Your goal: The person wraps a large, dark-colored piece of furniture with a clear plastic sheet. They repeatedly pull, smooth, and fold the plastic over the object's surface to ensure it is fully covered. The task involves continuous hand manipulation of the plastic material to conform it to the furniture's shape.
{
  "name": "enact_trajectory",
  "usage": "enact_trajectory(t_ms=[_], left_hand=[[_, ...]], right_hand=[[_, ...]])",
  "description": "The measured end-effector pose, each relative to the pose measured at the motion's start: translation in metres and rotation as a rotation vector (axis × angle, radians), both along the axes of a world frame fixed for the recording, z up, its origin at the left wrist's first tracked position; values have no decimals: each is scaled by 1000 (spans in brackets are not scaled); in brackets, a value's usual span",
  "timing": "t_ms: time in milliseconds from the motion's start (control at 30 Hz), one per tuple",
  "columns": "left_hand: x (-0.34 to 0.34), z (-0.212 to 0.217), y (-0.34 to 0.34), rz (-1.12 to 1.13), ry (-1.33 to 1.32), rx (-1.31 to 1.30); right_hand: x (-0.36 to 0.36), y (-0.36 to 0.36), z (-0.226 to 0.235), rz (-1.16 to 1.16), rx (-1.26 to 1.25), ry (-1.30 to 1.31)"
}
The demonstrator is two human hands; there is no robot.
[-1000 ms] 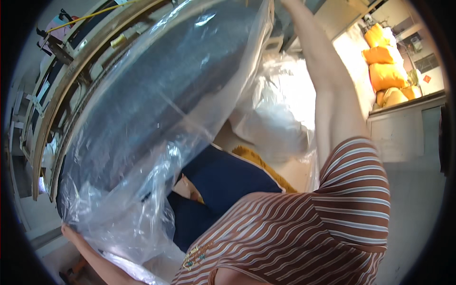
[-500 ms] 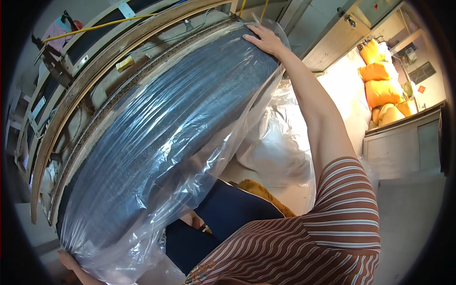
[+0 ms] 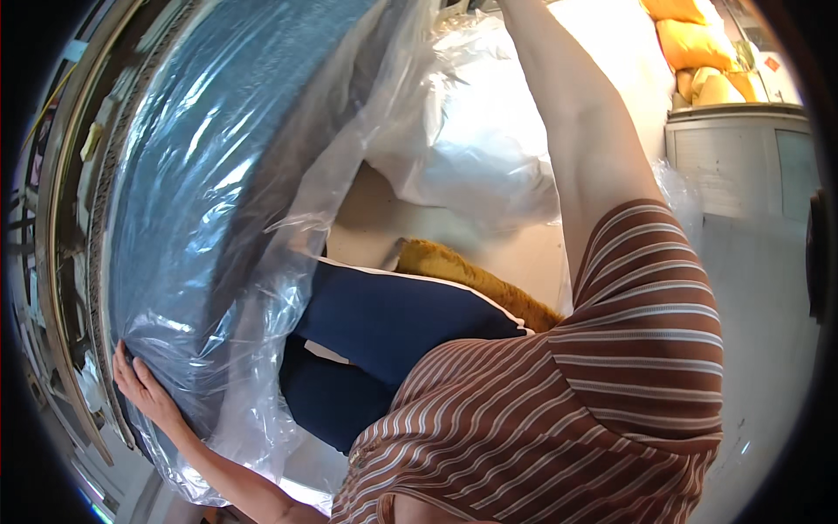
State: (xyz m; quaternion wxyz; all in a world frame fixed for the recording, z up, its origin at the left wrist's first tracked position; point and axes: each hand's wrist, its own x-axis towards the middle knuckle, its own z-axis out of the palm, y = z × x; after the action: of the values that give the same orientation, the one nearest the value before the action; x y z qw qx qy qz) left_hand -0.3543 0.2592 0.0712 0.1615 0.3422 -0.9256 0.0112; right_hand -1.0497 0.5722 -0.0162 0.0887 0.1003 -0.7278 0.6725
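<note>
The person is pressing the left hand (image 3: 144, 389) against the lower left edge of a large, long blue-grey bundle wrapped in clear, crinkled plastic film (image 3: 209, 201); the fingers (image 3: 127, 367) are lying spread and flat on the film, not closing around anything. The bundle is filling the left half of the view, standing tilted against a curved metal frame (image 3: 61, 262) at the left rim. The right arm (image 3: 585, 148) is reaching upward past the top edge, so the right hand is lying outside the view and its fingers cannot be told. Loose film (image 3: 288, 288) is hanging off the bundle's right side. Behind the arm, a white plastic bag (image 3: 480, 131) is sitting beside a mustard-yellow furry cushion (image 3: 471, 279). Orange cushions (image 3: 698, 44) are lying at the upper right.
</note>
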Motion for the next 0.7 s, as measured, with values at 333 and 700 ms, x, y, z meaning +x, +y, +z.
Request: enact_trajectory(t_ms=[333, 700], left_hand=[[-21, -11, -23, 25, 5, -53], [-20, -17, -34, 11, 34, -50]], right_hand=[[131, 104, -246, -95, 1078, -557], [163, 210, -242, -124, 14, -843]])
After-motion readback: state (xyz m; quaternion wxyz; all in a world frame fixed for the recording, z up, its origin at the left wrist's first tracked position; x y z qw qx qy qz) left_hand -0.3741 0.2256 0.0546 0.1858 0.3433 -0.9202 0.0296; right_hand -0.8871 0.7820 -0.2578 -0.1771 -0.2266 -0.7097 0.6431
